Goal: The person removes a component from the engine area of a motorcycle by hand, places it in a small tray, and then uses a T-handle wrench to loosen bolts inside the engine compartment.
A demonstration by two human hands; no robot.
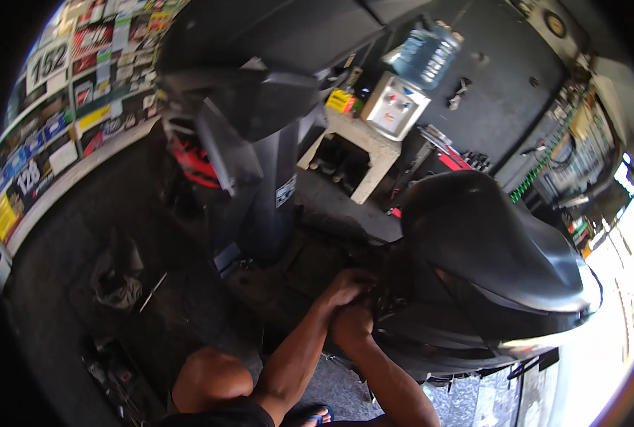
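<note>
Before us stands the scooter (445, 306); our left hand (352, 284) and right hand (352, 318) reach close together, left of its seat (477, 220). We cannot tell their grip; dim light could make us slip.

Open room above the scooter's footboard (299, 274), walled at both ends
The front shield (268, 203) bars the left, the seat (466, 220) and side panel (430, 331) the right; the way between lies open from above.

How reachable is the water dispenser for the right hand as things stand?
Probably not: the scooter lies between the right hand and the water dispenser, which stands on a low table beyond it.
</note>
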